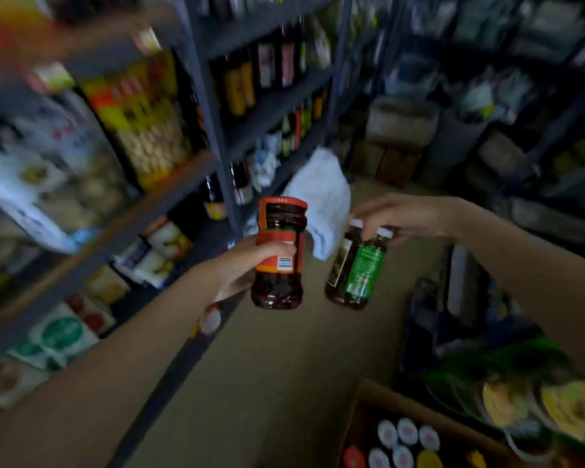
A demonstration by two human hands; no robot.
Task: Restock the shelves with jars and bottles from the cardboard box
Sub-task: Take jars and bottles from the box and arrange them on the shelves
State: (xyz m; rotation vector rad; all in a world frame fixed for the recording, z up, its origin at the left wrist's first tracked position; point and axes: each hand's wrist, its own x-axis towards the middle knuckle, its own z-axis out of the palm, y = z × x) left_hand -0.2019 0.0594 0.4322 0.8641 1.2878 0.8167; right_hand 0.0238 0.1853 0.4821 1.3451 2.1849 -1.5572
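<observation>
Left hand [240, 265] grips red-labelled jar [279, 255]; right hand [395, 214] pinches green-labelled jar [357, 268] by its cap. Shelves [196, 170] blurred; cardboard box [419, 410] cut off.

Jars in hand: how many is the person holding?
2. A red-labelled jar in the left hand; a green-labelled jar hanging from the right hand. More sit in the cardboard box.
</observation>
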